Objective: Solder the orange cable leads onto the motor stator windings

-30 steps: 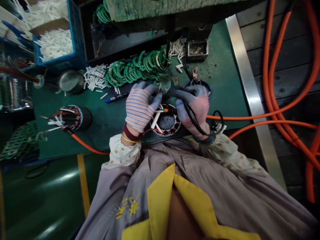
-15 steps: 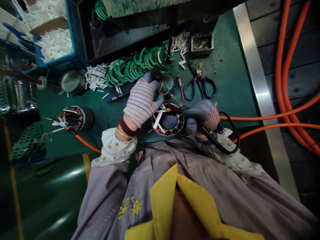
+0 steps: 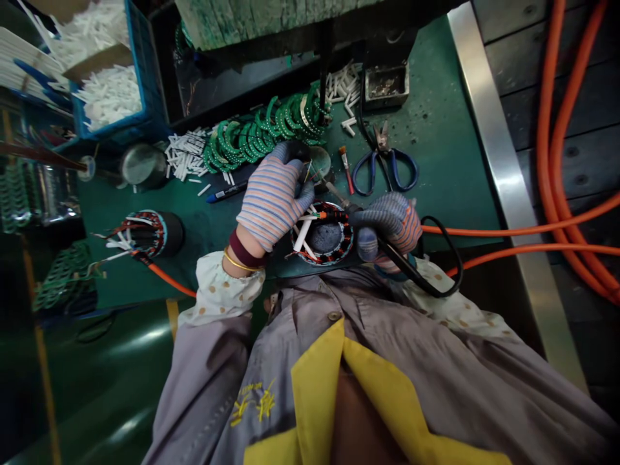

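Observation:
My left hand [image 3: 274, 197], in a striped glove with dark fingertips, is closed in a pinch around thin wires [image 3: 310, 173] above the near stator. In my right hand [image 3: 390, 223], gloved alike, is a soldering iron [image 3: 356, 208] with a black cable; its metal shaft points up and left toward the pinched wires. Below and between the hands sits the stator [image 3: 327, 237], a round wound core with red and black windings and white sleeves sticking out at its left. A small round dish [image 3: 320, 161] lies just beyond the wires. The exact contact at the iron's tip is too small to tell.
A second stator [image 3: 167, 232] stands at left. Beyond my hands lie green curved strips [image 3: 256, 129], white sleeves [image 3: 186, 154], a blue marker [image 3: 227, 192], a brush [image 3: 347, 169], pliers [image 3: 382, 161] and a metal tray [image 3: 386, 85]. Orange cables [image 3: 484, 230] cross the right edge.
The camera view has shifted slightly. Both hands keep nearly the same pose over the stator, with the iron still angled toward the wires.

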Available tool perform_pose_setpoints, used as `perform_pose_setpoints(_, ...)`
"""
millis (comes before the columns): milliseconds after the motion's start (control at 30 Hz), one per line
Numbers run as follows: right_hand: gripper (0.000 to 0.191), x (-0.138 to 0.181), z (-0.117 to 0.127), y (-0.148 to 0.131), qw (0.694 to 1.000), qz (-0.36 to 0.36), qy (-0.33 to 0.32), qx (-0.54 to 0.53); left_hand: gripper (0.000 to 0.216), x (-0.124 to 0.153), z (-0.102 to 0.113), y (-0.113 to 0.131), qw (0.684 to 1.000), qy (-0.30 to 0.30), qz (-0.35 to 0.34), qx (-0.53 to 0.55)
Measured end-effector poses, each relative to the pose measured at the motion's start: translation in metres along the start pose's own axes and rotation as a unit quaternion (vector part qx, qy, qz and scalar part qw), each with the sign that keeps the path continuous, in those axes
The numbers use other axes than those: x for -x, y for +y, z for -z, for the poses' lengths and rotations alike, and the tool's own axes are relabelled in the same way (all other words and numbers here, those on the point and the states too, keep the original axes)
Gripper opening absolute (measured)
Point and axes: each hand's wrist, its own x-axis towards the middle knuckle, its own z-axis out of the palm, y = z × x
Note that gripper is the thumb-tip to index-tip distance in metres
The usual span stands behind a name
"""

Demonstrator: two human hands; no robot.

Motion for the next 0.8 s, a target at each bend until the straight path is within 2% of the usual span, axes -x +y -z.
perform_pose_setpoints(233,0.039,0.008,0.007,0.003,0.997,-0.020,-0.058,0.036,0.016,0.001,0.003,0.002,1.000,0.001,0.001,-0.012)
perform_pose_setpoints(433,0.058,0.022,0.000,0.002,0.988,-0.110,-0.074,0.078,0.012,0.007,-0.002,0.001,0.999,0.033,0.000,-0.025)
perform_pose_setpoints(533,0.053,0.020,-0.003,0.001,0.991,-0.089,-0.058,0.079,0.013,0.009,-0.005,-0.001,0.998,0.043,0.001,-0.036)
perform_pose_setpoints(667,0.040,0.001,-0.010,-0.001,0.994,-0.050,-0.022,0.090,0.020,0.008,-0.004,-0.006,0.997,0.055,-0.004,-0.044)
perform_pose_setpoints(733,0.040,-0.014,-0.017,-0.002,0.991,-0.054,-0.044,0.118,0.025,0.008,-0.003,-0.009,0.997,0.060,-0.005,-0.046)
perform_pose_setpoints(800,0.038,-0.031,-0.025,-0.003,0.980,-0.070,-0.104,0.152,0.030,0.007,-0.002,-0.014,0.997,0.064,-0.010,-0.047)
